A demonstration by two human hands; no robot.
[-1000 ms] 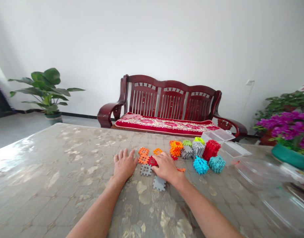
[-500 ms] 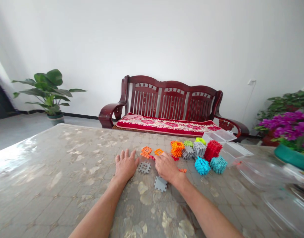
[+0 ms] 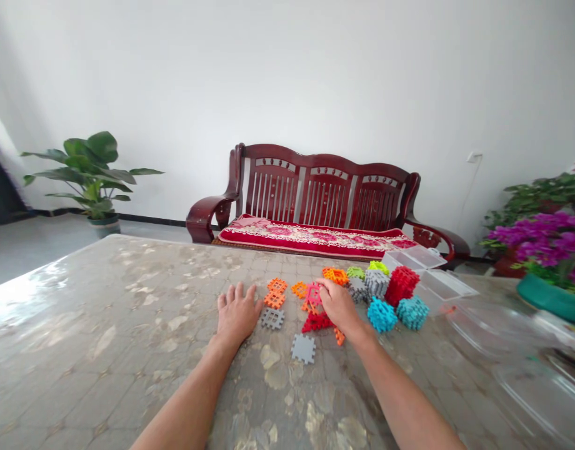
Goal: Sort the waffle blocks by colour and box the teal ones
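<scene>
My left hand lies flat on the table with its fingers spread, holding nothing. My right hand has its fingers closed on the edge of a pink square interlocking tile. Beside that tile are an orange tile and another orange piece just below it. Between my hands, two orange window tiles sit one above the other, over a grey window tile. A solid grey tile lies nearer me. Red pieces and a small orange piece rest under my right wrist.
To the right stand stacks of tiles: orange, grey, red and blue. Behind them is an open clear plastic box. A teal flower pot stands at the right edge. A wooden bench is beyond the table.
My right hand has moved right, away from the orange window tiles, and the pink tile now shows at its fingertips. A second orange tile and the red pieces are uncovered. My left hand stays put.
</scene>
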